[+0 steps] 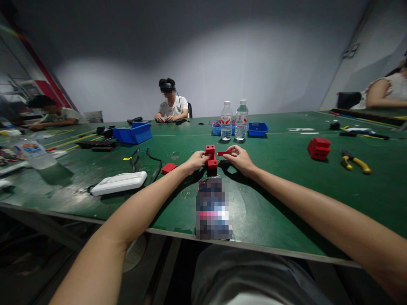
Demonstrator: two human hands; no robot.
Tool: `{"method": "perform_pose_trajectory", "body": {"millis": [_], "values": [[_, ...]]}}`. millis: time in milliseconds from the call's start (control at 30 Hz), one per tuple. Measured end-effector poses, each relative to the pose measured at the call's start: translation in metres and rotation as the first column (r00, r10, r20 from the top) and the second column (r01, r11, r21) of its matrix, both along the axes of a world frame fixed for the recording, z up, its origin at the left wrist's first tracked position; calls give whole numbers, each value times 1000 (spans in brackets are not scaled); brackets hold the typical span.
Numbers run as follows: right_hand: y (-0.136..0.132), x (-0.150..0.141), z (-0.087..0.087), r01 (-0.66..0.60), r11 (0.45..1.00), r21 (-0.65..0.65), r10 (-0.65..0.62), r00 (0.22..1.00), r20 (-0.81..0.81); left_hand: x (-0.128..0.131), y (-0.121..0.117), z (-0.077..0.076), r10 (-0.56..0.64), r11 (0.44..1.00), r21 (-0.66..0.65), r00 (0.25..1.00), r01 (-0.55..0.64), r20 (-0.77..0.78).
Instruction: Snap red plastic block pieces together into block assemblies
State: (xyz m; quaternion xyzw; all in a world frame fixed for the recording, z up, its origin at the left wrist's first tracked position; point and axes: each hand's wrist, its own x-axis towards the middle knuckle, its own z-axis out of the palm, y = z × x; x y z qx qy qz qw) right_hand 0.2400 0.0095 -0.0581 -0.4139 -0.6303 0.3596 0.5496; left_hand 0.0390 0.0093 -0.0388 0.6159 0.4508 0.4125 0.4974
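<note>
A red plastic bracket assembly [210, 156] stands on the green table [280, 178] straight ahead. My left hand [196, 161] is closed around its left side. My right hand [239, 159] pinches a small flat red piece [224, 153] and holds it level against the bracket's right side. A loose red block [168, 168] lies just left of my left hand. A phone [213, 208], blurred, lies flat between my forearms near the table's front edge.
Two water bottles [233, 121] and small blue bins [257, 129] stand behind the bracket. A big blue bin [132, 134], a white case [118, 183] and black cables lie left. A red block assembly [318, 148] and yellow-handled pliers [354, 161] lie right. Three other people sit around the table.
</note>
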Motion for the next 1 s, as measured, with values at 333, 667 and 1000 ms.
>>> {"method": "perform_pose_trajectory", "body": {"millis": [333,667,1000], "values": [[0,4,2,-55,996,-70,48,995,-90,1,-3,2,23,1000,-5,1000,-23,8],[-4,3,6,-140,987,-78,133,988,-82,2,-6,5,21,1000,-14,1000,-21,-9],[-3,1,3,-91,996,-12,91,995,-41,0,-3,2,-11,1000,-4,1000,11,-11]]}}
